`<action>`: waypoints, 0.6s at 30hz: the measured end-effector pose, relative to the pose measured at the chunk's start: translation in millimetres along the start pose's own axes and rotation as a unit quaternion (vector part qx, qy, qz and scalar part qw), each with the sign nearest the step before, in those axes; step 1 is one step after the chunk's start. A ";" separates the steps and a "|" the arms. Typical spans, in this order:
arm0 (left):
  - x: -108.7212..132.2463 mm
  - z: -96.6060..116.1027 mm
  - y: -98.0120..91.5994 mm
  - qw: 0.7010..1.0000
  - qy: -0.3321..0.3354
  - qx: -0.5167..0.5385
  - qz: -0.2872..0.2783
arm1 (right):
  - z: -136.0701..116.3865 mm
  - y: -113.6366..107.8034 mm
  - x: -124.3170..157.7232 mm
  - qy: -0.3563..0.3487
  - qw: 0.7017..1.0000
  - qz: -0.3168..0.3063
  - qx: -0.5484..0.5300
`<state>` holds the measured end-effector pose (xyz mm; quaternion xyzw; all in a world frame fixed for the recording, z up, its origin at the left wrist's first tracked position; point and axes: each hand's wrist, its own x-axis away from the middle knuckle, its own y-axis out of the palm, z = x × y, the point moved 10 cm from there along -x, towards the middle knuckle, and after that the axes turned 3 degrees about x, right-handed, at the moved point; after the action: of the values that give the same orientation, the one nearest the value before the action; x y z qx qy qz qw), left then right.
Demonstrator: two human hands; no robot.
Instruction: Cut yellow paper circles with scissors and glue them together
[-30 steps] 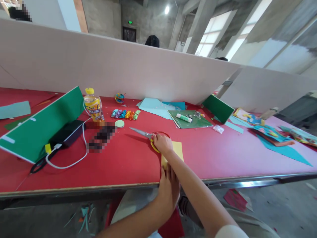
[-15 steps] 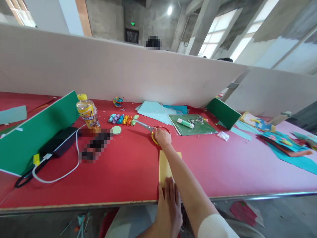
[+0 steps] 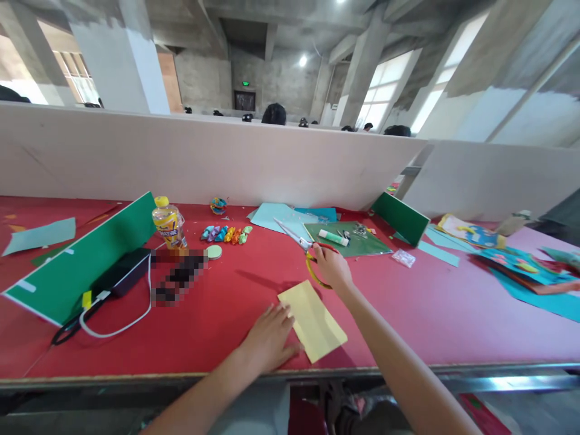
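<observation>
Head view: gripping scissors [image 3: 304, 243] in right hand [image 3: 334, 267], placing open left hand [image 3: 267, 339] at left edge of yellow paper [image 3: 316, 321], seemingly uncut.

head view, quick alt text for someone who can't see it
A person's right grip holds scissors over a red table, while the left grip lies at the left edge of a yellow sheet. Beyond stand a drink bottle and a row of colourful pieces.

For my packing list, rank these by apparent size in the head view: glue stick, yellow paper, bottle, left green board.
Largest to smallest, as they look:
1. Left green board
2. Yellow paper
3. Bottle
4. Glue stick
</observation>
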<state>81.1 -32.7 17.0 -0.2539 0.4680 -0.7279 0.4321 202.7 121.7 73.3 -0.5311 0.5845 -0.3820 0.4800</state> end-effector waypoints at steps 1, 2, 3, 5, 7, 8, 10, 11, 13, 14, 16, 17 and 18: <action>-2.4 -0.1 9.3 1.000 0.004 -0.023 -0.010 | -1.9 3.8 6.3 -0.009 1.000 -0.012 0.001; -5.3 1.0 17.4 0.999 -0.008 -0.044 -0.008 | -5.2 9.5 12.7 -0.014 1.000 -0.022 0.002; -8.5 4.2 24.7 0.998 -0.030 -0.061 0.000 | -9.7 16.5 18.9 -0.015 0.999 -0.031 0.003; -14.8 14.6 36.6 0.991 -0.093 -0.093 0.026 | -21.8 31.7 29.9 -0.015 0.999 -0.044 0.005; -22.3 35.7 50.1 0.985 -0.104 -0.133 0.033 | -35.8 45.7 38.4 -0.020 0.998 -0.053 0.006; -25.7 45.7 55.3 0.983 -0.099 -0.149 0.037 | -42.1 51.4 41.6 -0.023 0.998 -0.057 0.007; -29.4 57.7 62.3 0.983 -0.088 -0.157 0.041 | -51.6 59.2 46.1 -0.031 0.998 -0.063 0.010; -29.4 60.2 63.9 0.983 -0.082 -0.158 0.041 | -54.8 61.5 47.7 -0.035 0.997 -0.064 0.012; -26.1 61.9 64.8 0.984 -0.060 -0.164 0.033 | -59.6 64.2 50.4 -0.045 0.997 -0.066 0.015; -23.3 62.0 64.6 0.984 -0.046 -0.167 0.027 | -61.7 65.2 51.7 -0.051 0.996 -0.065 0.017; -17.0 62.4 64.4 0.986 -0.015 -0.163 0.015 | -65.7 67.4 55.1 -0.060 0.996 -0.063 0.024; -14.1 63.0 64.0 0.988 -0.001 -0.155 0.013 | -68.1 68.7 57.2 -0.065 0.996 -0.060 0.029; -11.7 63.6 63.7 0.989 0.013 -0.145 0.014 | -70.7 70.0 59.5 -0.071 0.995 -0.058 0.035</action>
<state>161.0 -63.9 -12.5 -0.2983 0.5778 -0.6492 0.3947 118.0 68.6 14.6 -0.5728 0.5035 -0.3906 0.5156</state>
